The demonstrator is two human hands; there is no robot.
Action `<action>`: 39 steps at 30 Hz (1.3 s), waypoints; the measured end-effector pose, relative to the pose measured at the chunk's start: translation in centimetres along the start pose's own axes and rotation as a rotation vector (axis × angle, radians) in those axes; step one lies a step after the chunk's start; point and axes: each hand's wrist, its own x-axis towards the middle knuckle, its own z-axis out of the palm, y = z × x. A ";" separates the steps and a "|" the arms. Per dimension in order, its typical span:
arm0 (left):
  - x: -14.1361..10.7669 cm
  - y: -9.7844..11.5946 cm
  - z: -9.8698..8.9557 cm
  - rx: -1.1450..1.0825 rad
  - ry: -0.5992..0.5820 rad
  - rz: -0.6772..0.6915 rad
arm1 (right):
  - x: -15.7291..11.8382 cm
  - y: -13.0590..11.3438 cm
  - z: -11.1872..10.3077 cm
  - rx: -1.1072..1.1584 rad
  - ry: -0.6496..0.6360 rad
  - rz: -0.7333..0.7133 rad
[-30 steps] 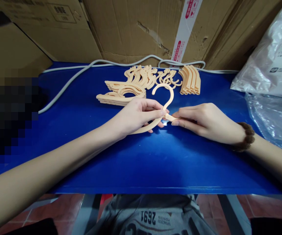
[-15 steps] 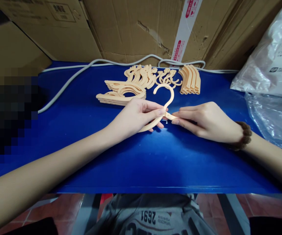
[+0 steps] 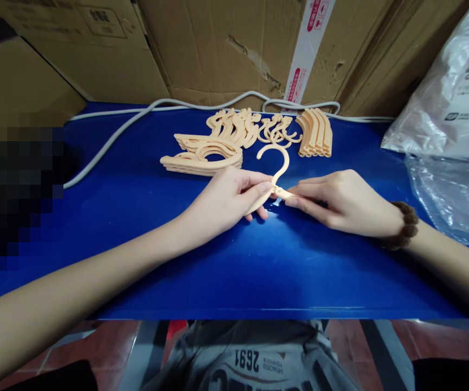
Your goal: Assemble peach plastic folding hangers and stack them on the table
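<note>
Outer end of cream strip (image 3: 283,194) hidden in right hand (image 3: 342,202), plastic bag (image 3: 432,119) cropped at right edge

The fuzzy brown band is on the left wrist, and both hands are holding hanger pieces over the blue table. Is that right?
Not quite: the fuzzy brown band is on the right wrist, as the head view shows. The left hand and right hand are indeed holding hanger pieces over the blue table.
</note>
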 end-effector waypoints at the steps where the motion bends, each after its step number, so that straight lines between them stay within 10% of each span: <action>1: 0.0 0.0 0.0 0.000 0.008 -0.004 | 0.0 0.0 0.0 0.002 -0.001 0.002; 27: -0.3 -1.2 0.1 0.185 0.033 0.220 | 0.1 -0.3 -0.3 -0.020 -0.021 0.040; 39: -0.6 -0.8 0.2 1.037 0.018 0.364 | -0.3 -0.1 -0.2 -0.186 0.059 -0.133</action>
